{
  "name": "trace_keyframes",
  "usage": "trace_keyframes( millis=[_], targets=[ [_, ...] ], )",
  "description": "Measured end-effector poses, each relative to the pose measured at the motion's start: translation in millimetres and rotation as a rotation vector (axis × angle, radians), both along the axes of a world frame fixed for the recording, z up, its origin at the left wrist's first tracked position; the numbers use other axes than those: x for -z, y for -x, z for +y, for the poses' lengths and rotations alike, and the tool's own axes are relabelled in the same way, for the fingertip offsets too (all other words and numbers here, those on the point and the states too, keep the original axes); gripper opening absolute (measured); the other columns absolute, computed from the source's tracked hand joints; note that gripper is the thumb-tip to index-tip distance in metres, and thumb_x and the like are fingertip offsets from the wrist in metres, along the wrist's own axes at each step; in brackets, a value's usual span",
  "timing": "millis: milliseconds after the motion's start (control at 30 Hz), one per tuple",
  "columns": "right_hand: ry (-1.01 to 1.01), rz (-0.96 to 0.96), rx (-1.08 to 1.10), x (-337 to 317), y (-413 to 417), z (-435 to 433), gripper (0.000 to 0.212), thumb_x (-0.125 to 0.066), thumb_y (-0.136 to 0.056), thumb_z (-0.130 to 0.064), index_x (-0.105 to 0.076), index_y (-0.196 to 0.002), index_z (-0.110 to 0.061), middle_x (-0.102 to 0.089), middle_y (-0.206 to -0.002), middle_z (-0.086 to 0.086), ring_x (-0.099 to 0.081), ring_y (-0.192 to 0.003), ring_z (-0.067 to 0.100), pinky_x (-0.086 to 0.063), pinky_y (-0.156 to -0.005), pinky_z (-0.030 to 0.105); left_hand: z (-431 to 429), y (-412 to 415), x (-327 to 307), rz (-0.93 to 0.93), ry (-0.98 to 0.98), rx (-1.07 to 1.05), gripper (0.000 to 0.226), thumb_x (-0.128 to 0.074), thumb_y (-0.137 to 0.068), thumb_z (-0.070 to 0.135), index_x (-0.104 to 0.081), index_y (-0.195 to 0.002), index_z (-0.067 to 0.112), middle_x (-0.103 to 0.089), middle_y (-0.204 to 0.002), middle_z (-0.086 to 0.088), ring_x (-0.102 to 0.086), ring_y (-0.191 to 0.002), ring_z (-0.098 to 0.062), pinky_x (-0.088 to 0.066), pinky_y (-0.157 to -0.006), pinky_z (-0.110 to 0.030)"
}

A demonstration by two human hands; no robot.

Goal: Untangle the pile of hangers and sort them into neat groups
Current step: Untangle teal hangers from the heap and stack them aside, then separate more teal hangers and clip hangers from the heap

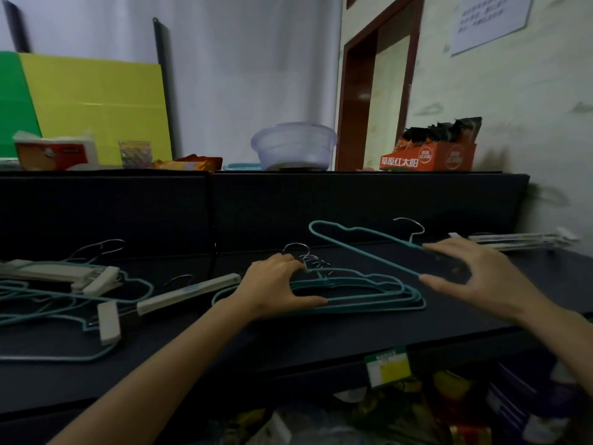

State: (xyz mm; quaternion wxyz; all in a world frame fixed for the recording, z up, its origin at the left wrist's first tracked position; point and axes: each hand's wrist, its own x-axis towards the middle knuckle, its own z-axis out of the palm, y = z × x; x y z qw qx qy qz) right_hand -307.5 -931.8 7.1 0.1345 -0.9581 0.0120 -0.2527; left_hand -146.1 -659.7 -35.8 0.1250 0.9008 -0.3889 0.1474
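Head view: dark shelf; left hand flat on stacked hangers; right hand pinches teal hanger; doorway behind.

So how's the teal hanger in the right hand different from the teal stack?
The hanger is single, lifted and tilted, gripped by the right hand; the stack is several, lying flat under the left hand. Both: teal, with metal hooks.

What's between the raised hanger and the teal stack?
No loose item. The hanger, held by the right hand, hangs above the stack. Only the left hand rests on the stack's left half; its right half is bare.
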Motion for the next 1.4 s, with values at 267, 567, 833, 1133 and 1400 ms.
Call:
trace_keyframes(
  millis=[267, 567, 833, 1133, 1400],
  targets=[
    [-0.056, 0.041, -0.131, 4.7, -24.7, -12.2, 0.079, -0.048, -0.061, -0.073, -0.055, -0.125, -0.027, -0.054, -0.110, -0.020, -0.054, -0.093, -0.004, -0.043, -0.072, 0.016, -26.5, -6.0, 8.3, 0.082, -0.015, -0.018, 0.082, -0.047, -0.065, 0.081, -0.051, -0.125, 0.025, -0.054, -0.123, 0.004, -0.049, -0.111, -0.012, -0.042, -0.090, -0.030],
    [-0.025, 0.155, -0.259, 14.5, -65.0, 4.0, 0.086, -0.042, -0.058, -0.083, -0.051, -0.127, -0.033, -0.051, -0.114, -0.024, -0.053, -0.104, 0.002, -0.047, -0.087, 0.028, 11.1, 5.1, 0.4, 0.076, -0.023, -0.017, 0.072, -0.040, -0.079, 0.070, -0.045, -0.134, 0.023, -0.047, -0.137, 0.005, -0.042, -0.124, -0.011, -0.036, -0.104, -0.029],
    [0.044, 0.237, -0.379, 30.0, -100.6, 26.8, 0.086, -0.043, -0.059, -0.086, -0.047, -0.129, -0.037, -0.047, -0.118, -0.027, -0.049, -0.108, -0.002, -0.045, -0.094, 0.028, 99.4, 28.8, -12.1, -0.011, -0.076, -0.153, 0.034, -0.049, -0.087, 0.051, -0.060, -0.112, 0.031, -0.055, -0.100, 0.016, -0.049, -0.093, -0.002, -0.044, -0.077, -0.022],
    [0.132, 0.334, -0.431, 31.9, -119.5, 47.6, 0.077, -0.045, -0.064, -0.080, -0.044, -0.130, -0.041, -0.039, -0.128, -0.027, -0.039, -0.119, -0.003, -0.037, -0.100, 0.026, 164.3, 38.2, -13.6, -0.052, -0.014, -0.340, 0.025, -0.052, -0.086, 0.048, -0.062, -0.104, 0.034, -0.055, -0.092, 0.022, -0.048, -0.083, 0.003, -0.040, -0.066, -0.015],
    [0.178, 0.134, -0.478, 17.9, -129.6, 104.1, 0.042, -0.053, -0.084, -0.054, -0.051, -0.124, -0.038, -0.049, -0.126, -0.022, -0.049, -0.113, 0.003, -0.047, -0.089, 0.029, 216.9, 50.0, -15.4, -0.024, 0.013, -0.502, 0.034, -0.053, -0.087, 0.046, -0.057, -0.117, 0.029, -0.057, -0.104, 0.013, -0.056, -0.092, -0.006, -0.048, -0.074, -0.024]
  ],
)
